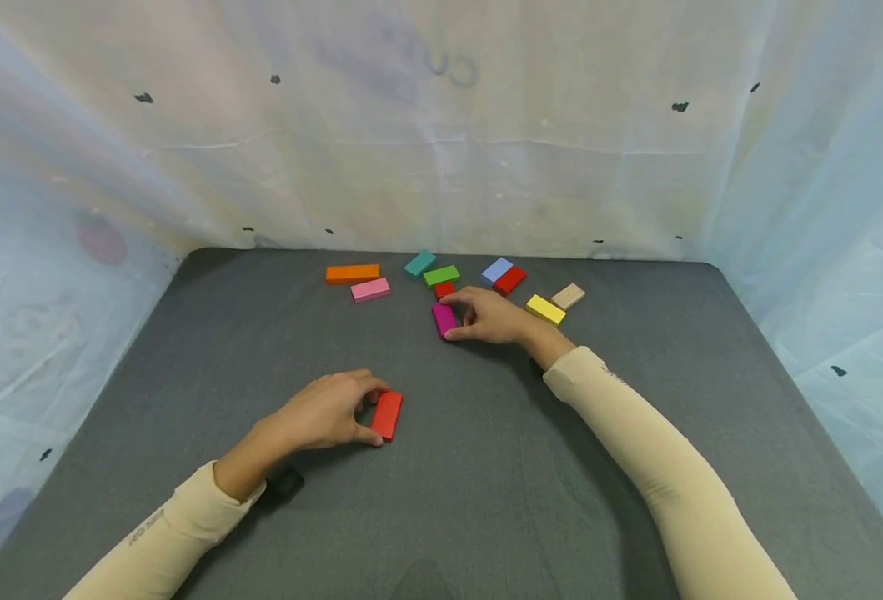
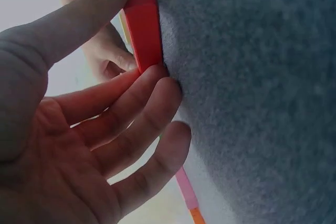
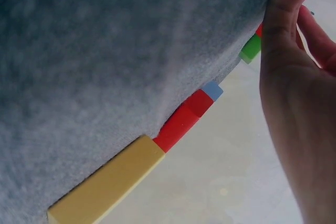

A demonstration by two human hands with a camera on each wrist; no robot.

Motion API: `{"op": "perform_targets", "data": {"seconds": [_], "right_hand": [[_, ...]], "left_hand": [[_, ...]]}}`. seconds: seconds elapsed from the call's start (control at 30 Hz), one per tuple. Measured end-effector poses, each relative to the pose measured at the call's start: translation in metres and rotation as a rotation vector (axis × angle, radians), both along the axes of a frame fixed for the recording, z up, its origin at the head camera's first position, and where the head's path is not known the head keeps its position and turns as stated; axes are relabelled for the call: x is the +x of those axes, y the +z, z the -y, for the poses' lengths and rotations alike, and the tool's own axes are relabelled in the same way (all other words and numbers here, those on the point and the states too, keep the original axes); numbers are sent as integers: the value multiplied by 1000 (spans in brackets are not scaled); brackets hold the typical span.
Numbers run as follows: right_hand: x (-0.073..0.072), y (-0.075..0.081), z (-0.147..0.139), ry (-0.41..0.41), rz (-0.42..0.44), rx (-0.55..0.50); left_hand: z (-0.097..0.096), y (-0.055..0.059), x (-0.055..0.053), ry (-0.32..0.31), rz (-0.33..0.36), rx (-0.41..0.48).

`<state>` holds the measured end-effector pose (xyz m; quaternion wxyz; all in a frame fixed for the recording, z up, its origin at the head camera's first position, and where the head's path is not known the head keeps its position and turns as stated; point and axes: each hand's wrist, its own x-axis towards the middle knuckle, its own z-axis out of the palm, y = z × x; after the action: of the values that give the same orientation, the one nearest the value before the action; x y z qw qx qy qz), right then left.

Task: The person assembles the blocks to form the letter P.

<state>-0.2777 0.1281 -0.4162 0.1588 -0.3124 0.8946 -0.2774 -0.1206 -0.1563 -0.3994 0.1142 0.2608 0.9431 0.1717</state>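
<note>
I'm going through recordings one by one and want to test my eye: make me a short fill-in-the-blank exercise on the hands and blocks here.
1. The left hand holds a ____ block.
2. The right hand, pinching the magenta block, reaches ____ from the person than the left hand.
3. The block closest to the orange block is ____.
4. The teal block lies nearest to a ____ block.

Missing words: red; farther; pink; green.

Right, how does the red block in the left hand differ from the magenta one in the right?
The red block is bright red; the magenta block is purplish pink. In the head view, the red block sits nearer, its far end slanting right; the magenta block sits farther off, its far end slanting left. Both are oblong and being held.
</note>
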Motion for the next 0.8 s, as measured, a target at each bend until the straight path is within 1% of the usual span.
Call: {"op": "perform_targets", "data": {"seconds": [0.23, 0.33, 0.5, 0.8], "right_hand": [[0, 0, -1, -1, -2, 3], [0, -2, 0, 0, -5, 10], [-1, -5, 0, -5, -16, 14], [2, -1, 4, -16, -29, 13]], "left_hand": [[-5, -2, 3, 36, -71, -30], [-5, -3, 4, 44, -77, -26], [-4, -5, 4, 38, -85, -20], [-2, -6, 5, 29, -115, -22]]}}
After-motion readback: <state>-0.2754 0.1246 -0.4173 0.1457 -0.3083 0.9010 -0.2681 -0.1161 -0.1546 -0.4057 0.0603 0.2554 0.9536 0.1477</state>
